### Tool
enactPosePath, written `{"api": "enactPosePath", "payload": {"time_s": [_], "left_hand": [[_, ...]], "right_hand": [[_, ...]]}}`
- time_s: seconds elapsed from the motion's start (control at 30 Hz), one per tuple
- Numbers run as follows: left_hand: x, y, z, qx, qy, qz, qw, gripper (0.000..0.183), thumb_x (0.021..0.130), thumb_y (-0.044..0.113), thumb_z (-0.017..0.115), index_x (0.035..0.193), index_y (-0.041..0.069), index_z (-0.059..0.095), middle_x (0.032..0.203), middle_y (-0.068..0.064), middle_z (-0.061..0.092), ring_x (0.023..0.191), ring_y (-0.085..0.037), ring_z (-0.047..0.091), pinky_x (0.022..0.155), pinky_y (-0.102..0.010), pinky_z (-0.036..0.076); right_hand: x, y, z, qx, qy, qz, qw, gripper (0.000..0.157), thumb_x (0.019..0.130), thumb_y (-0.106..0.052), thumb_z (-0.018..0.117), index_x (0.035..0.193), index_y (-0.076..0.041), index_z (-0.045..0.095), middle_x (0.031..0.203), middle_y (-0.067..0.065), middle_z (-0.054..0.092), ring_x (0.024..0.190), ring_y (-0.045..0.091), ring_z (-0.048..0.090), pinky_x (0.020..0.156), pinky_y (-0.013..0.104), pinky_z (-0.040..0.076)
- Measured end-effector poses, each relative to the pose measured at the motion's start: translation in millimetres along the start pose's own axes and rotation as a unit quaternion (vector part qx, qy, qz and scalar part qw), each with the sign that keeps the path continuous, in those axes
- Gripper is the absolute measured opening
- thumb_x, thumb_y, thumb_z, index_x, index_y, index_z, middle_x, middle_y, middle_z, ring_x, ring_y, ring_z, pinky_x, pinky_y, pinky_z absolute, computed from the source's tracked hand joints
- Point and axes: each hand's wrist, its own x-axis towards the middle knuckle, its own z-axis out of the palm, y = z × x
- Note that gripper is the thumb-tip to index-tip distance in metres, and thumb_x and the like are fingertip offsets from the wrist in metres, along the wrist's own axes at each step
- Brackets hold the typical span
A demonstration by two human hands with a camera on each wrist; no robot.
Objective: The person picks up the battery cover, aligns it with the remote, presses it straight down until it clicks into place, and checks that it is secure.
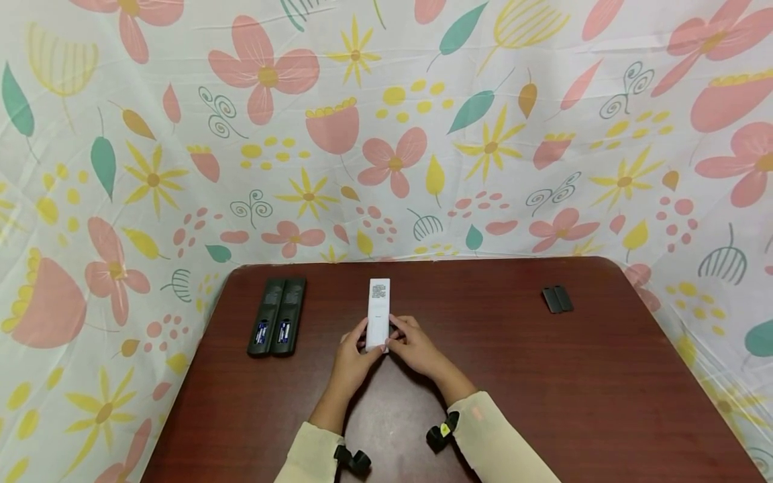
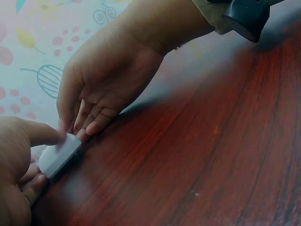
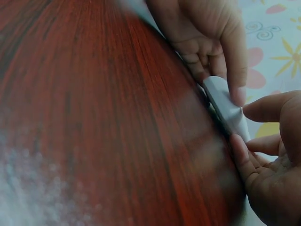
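A white remote control (image 1: pixel 378 310) lies back side up near the table's far edge, a printed label at its top end. My left hand (image 1: pixel 351 361) grips its lower left side, the thumb on the near end. From the other side my right hand (image 1: pixel 418 347) holds it, its thumb close to the left one. Seen from the left wrist, the remote's rounded white end (image 2: pixel 60 155) sits low over the tabletop between both hands. The right wrist view shows fingers along both long edges of the remote (image 3: pixel 228 106); its underside is hidden.
To the left, two black remotes (image 1: pixel 266 318) lie side by side, face down, with batteries showing in their uncovered compartments. Two small black battery covers (image 1: pixel 557 299) lie at the far right of the brown table (image 1: pixel 604 389). A flowered cloth (image 1: pixel 392 221) hangs behind it.
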Motion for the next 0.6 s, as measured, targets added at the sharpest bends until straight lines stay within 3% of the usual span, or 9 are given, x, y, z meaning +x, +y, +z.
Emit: {"api": "enactPosePath", "payload": {"time_s": [0.27, 0.6], "left_hand": [[1.0, -1.5, -0.6, 0.036, 0.009, 0.046, 0.9982, 0.068, 0.087, 0.019, 0.079, 0.147, 0.004, 0.052, 0.149, -0.014, 0.055, 0.12, -0.028, 0.058, 0.095, -0.038, 0.055], [2.6, -6.2, 0.7, 0.049, 0.0, 0.062, 0.9968, 0.064, 0.089, 0.018, 0.076, 0.147, 0.005, 0.052, 0.153, -0.009, 0.052, 0.128, -0.027, 0.053, 0.097, -0.037, 0.055]], "right_hand": [[1.3, 0.6, 0.9, -0.002, 0.004, 0.006, 1.0, 0.06, 0.098, -0.011, 0.063, 0.152, 0.003, 0.041, 0.14, 0.021, 0.046, 0.106, 0.024, 0.061, 0.083, 0.022, 0.048], [2.9, 8.5, -0.4, 0.01, 0.003, -0.005, 1.0, 0.063, 0.095, -0.01, 0.069, 0.15, 0.004, 0.043, 0.14, 0.023, 0.048, 0.108, 0.03, 0.063, 0.084, 0.021, 0.051]]}}
